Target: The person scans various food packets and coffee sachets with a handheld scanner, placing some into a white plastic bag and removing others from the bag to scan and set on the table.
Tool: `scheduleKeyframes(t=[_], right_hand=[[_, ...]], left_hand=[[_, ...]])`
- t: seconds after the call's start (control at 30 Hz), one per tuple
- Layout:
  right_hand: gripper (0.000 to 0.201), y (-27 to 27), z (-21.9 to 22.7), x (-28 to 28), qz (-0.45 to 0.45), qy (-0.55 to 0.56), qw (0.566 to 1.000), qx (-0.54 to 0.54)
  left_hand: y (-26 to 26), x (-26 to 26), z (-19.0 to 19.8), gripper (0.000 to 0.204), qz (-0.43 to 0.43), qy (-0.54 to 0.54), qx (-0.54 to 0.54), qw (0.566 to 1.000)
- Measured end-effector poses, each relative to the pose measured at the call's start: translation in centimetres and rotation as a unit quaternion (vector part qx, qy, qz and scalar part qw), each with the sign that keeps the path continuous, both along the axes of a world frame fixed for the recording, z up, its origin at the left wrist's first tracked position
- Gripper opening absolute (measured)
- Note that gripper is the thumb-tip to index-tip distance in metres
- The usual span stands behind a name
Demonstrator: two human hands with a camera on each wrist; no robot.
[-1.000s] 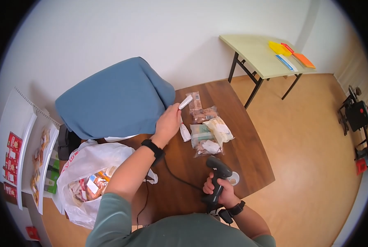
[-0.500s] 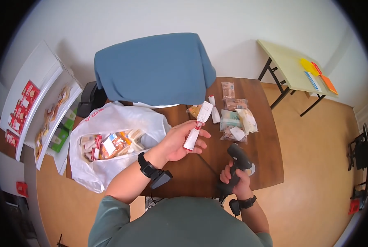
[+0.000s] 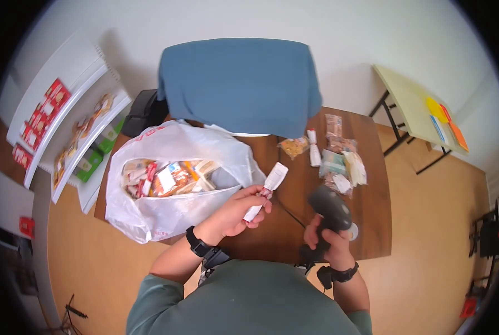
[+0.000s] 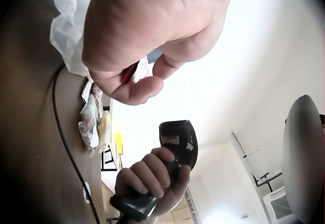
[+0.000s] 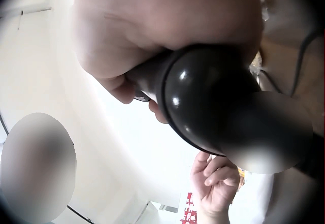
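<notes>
In the head view my left hand (image 3: 241,212) pinches a slim white-and-red packet (image 3: 275,176), held at a slant above the near part of the table, beside the bag. The left wrist view shows only a bit of the packet (image 4: 139,70) between thumb and fingers. My right hand (image 3: 338,248) grips a black handheld barcode scanner (image 3: 330,206) by its handle. The scanner's head is raised and blurred in the head view. Its rounded head (image 5: 203,102) fills much of the right wrist view, where the left hand (image 5: 218,183) appears below it.
A white plastic bag (image 3: 132,220) full of packaged food stands at the left. Behind it a blue cloth (image 3: 238,84) covers something bulky. Farther right lie another white-and-red packet (image 3: 314,149), a small snack bag (image 3: 294,147) and several clear packs (image 3: 334,159). The scanner's cable (image 3: 291,215) crosses the table.
My left hand has drawn back from the far side of the table towards my body, bringing the packet. The scanner stays in my right hand, tilted a little differently. The head view has turned left.
</notes>
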State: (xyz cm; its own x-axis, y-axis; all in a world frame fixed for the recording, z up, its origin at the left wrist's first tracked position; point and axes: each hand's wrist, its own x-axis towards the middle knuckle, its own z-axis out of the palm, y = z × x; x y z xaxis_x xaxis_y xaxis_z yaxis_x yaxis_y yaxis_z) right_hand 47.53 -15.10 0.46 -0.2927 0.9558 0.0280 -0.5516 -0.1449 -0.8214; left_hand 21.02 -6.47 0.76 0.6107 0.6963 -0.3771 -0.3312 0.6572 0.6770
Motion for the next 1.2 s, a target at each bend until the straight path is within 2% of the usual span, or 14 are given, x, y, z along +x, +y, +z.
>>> scheduleKeyframes(t=[0.07,0.2,0.4,0.5,0.57,0.67,0.7,0.77,0.93,1.0,1.07,1.13,1.17,1.2], right_hand=[[0.039,-0.2,-0.6,0.3,-0.017,0.042,0.999,0.021],[0.04,0.1,-2.8,1.2,-0.04,0.07,0.997,-0.004],[0.041,1.8,-3.3,3.3,-0.096,0.079,0.992,0.004],[0.039,2.6,-3.9,4.3,-0.114,0.081,0.99,0.017],[0.037,2.9,-4.4,5.0,-0.114,0.083,0.989,0.034],[0.038,2.5,-5.9,6.1,-0.136,0.132,0.982,0.019],[0.037,2.3,-6.3,6.5,-0.142,0.15,0.978,0.012],[0.036,1.7,-7.2,6.9,-0.16,0.184,0.97,0.005],[0.035,0.6,-8.4,7.6,-0.19,0.245,0.951,-0.021],[0.034,0.5,-8.3,7.4,-0.168,0.241,0.955,-0.031],[0.035,0.5,-8.9,7.3,-0.164,0.237,0.956,-0.043],[0.035,0.6,-8.7,6.9,-0.167,0.226,0.958,-0.052],[0.035,0.6,-8.8,6.8,-0.171,0.225,0.958,-0.05],[0.034,0.6,-8.9,6.7,-0.174,0.213,0.96,-0.059]], left_hand=[[-1.4,-1.9,-0.1,0.021,0.061,-0.007,0.015,0.998],[-3.3,-6.0,-1.0,0.02,0.432,-0.105,0.007,0.896],[-2.0,-11.2,-2.2,0.025,0.572,-0.108,0.058,0.811],[-0.2,-11.1,1.5,0.025,0.544,-0.123,0.062,0.827],[-0.8,-10.6,2.2,0.021,0.307,-0.135,0.127,0.933],[-2.8,-5.8,2.3,0.005,0.125,-0.054,0.161,0.978],[-2.6,-4.6,1.8,0.005,0.115,-0.055,0.16,0.979],[-1.5,-2.4,0.8,0.016,-0.049,0.044,0.372,0.926],[1.8,4.6,0.8,0.021,-0.099,0.107,0.398,0.906],[4.6,6.6,-0.7,0.009,-0.195,0.211,0.463,0.839],[6.6,9.7,-1.7,0.007,-0.201,0.244,0.498,0.807],[8.1,12.4,-2.9,0.018,-0.173,0.318,0.576,0.733],[8.6,13.6,-3.6,0.018,-0.175,0.315,0.578,0.732],[9.0,14.7,-4.2,0.022,-0.155,0.382,0.6,0.686]])
